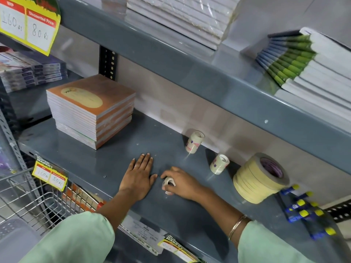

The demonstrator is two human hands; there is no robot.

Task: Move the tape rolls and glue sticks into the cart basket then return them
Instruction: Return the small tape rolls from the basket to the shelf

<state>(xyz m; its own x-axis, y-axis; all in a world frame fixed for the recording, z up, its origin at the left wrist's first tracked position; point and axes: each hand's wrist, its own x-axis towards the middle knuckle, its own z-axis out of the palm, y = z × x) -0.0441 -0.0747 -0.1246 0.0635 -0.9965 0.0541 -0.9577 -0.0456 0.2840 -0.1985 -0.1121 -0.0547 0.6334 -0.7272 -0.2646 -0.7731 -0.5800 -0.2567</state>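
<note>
My right hand (pixel 182 182) is closed around a small pack of clear tape rolls (pixel 168 184) that rests on the grey shelf (pixel 98 164). My left hand (pixel 139 174) lies flat on the shelf just to the left, fingers spread, holding nothing. Two more small tape packs (pixel 194 141) (pixel 219 163) lie farther back near the shelf's rear wall. A big stack of cream masking tape rolls (pixel 258 179) lies on its side to the right. Several blue glue sticks with yellow caps (pixel 305 209) are piled at the far right. The wire cart basket (pixel 28 198) is at the lower left.
A stack of orange notebooks (pixel 91 109) stands at the shelf's back left. The upper shelf (pixel 190 71) overhangs and carries more notebook stacks (pixel 311 61). Yellow price tags (pixel 49 177) hang on the shelf's front edge. A grey bin (pixel 17 236) sits inside the basket.
</note>
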